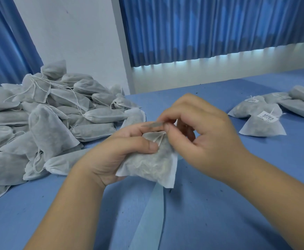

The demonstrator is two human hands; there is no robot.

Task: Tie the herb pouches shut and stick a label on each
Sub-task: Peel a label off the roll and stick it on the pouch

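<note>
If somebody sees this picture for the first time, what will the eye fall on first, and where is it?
First, the two hands in the middle: the left hand grips a herb pouch while the right hand pinches a thin flat piece, perhaps a label, above its gathered neck. Next, the big pile of pouches on the left of the blue table, and a few labelled pouches at the far right.

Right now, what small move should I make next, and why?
Probably press the label onto the pouch: its string looks tied, the left hand holds it, and the right hand pinches the label just above.
</note>
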